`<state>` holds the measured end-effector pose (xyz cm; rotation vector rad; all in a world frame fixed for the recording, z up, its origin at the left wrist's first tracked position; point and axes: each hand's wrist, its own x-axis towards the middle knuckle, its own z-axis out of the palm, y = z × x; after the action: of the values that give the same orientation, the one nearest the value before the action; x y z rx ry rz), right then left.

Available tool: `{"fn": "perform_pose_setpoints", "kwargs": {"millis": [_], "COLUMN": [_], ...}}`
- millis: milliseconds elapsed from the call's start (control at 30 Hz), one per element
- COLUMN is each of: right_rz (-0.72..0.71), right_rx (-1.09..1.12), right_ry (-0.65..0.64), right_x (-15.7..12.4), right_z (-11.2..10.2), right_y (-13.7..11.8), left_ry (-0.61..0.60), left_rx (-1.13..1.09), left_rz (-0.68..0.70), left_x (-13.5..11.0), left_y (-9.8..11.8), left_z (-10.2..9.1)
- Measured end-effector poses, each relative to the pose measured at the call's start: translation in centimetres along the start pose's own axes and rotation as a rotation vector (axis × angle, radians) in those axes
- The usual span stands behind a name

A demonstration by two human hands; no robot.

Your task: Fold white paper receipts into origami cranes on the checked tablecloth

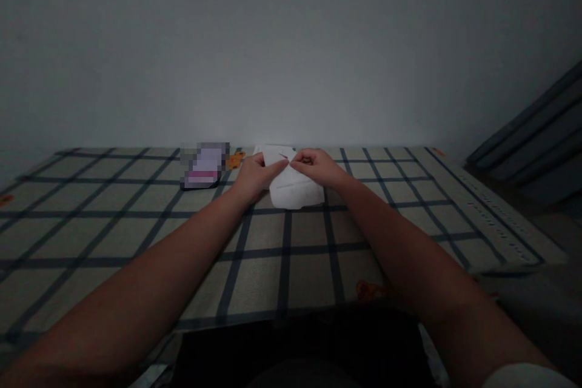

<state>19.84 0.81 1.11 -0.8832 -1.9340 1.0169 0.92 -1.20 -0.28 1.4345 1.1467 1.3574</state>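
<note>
A white piece of cloth or paper (296, 193) hangs between my hands above the table, its lower edge curved and a faint broken line running across it. My left hand (257, 174) pinches its upper left part between thumb and fingers. Close by on the right, my right hand (318, 167) is closed in a pinch, its fingertips nearly touching my left thumb. What the right fingertips hold is too small to name. A thin dark sliver (282, 155) shows just above the left thumb tip. Behind the hands lies another white sheet (273, 148), mostly hidden.
A phone (204, 163) with a lit, blurred screen lies left of my hands. A checked cloth (309, 264) with orange bear prints covers the table. A pale wall (291, 48) rises behind the far edge. Grey folded fabric (541, 133) stands at the right.
</note>
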Motion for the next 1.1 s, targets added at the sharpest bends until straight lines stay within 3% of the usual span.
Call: {"fn": "perform_pose_setpoints", "kwargs": {"millis": [500, 667, 900, 1100], "right_rz": [-0.005, 0.01, 0.0, 0.003], "right_rx": [-0.056, -0.05, -0.081, -0.049], "right_ry": [-0.002, 0.003, 0.005, 0.047], "right_x": [0.0, 0.0, -0.1, 0.0], "right_z": [-0.5, -0.6, -0.7, -0.9], "right_y": [0.2, 0.3, 0.3, 0.4], "left_ry": [0.155, 0.27, 0.336, 0.214], "left_rx": [0.255, 0.123, -0.12, -0.2], "left_rz": [0.154, 0.101, 0.006, -0.028], "left_x": [0.5, 0.7, 1.6, 1.8], "left_y": [0.5, 0.7, 0.4, 0.2], "left_z": [-1.1, -0.9, -1.3, -1.6]}}
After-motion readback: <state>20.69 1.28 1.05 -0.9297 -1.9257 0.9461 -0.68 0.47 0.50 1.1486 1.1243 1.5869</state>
